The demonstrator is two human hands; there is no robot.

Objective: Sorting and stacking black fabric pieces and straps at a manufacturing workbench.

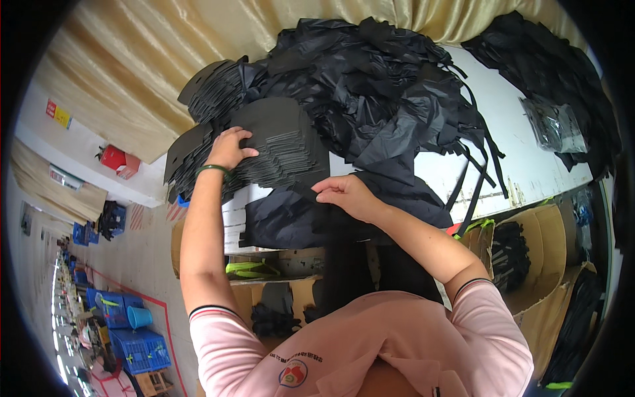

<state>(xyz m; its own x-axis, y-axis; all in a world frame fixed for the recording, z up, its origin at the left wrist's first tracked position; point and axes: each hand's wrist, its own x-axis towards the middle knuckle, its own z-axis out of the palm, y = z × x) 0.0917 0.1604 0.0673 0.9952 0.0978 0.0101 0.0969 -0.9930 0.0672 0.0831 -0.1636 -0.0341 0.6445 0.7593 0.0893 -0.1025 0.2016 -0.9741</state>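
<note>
Stacks of black flat panels [281, 155] with rounded ends lie fanned out on the white table's left part. On them rests my left hand [230, 149], a dark green bangle at its wrist, thumb and fingers apart. Just right of the stack, my right hand [350, 198] pinches the edge of a piece of black fabric [281, 215] between thumb and fingertips. That fabric spreads along the table's near edge, in front of my body. A large heap of crumpled black fabric pieces [370, 86], with straps trailing to the right, lies beyond my hands.
The white table [516, 178] carries another black fabric pile [549, 73] and a clear plastic bag [554, 126] at right. Below the near edge are cardboard boxes [546, 245] with black pieces. Blue crates [140, 351] stand on the floor at left; beige curtains [145, 66] hang behind the table.
</note>
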